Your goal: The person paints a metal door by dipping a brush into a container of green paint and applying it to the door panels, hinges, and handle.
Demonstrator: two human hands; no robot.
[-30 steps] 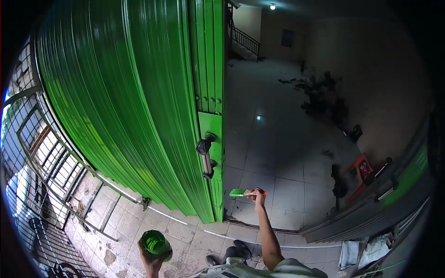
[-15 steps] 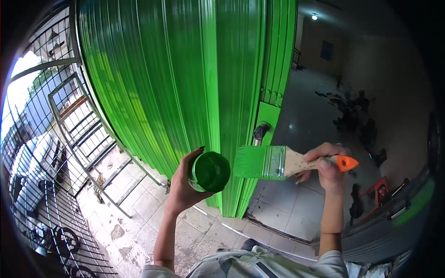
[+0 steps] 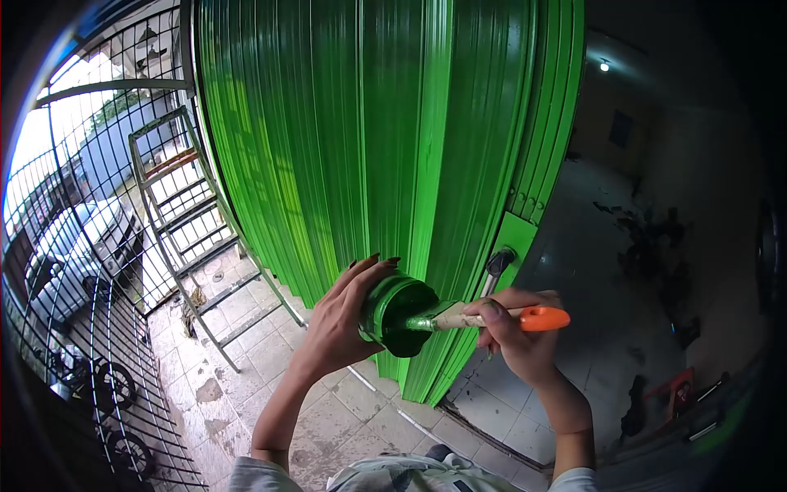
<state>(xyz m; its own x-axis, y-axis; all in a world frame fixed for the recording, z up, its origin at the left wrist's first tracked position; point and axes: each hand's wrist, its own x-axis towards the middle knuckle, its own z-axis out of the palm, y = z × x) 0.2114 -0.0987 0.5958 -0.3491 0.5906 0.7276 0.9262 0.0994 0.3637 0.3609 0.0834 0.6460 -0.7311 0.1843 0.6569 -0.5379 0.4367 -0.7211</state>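
Observation:
My left hand [image 3: 334,316] is wrapped round a paint can [image 3: 379,310] smeared with green, its mouth tilted toward the right. In my right hand [image 3: 516,332] is a paintbrush [image 3: 459,319] with a pale handle and an orange end [image 3: 545,318]. The brush head is inside the can's mouth, so its bristles are mostly hidden. Behind both hands rises a ribbed green folding door [image 3: 344,164], glossy with paint. A dark handle [image 3: 499,261] sticks out from the door's right edge, just above my right hand.
A metal ladder [image 3: 176,213] stands left of the door, by a black barred gate [image 3: 90,271]. Beyond the gate are a silver car [image 3: 86,246] and a bicycle wheel [image 3: 115,385]. Past the door's right edge lies a dim tiled room, with dark clutter [image 3: 652,238] on its floor.
The brush has moved left, from beside the can into its mouth. The can has tipped toward the brush and shifted slightly right. The whole view has swung left.

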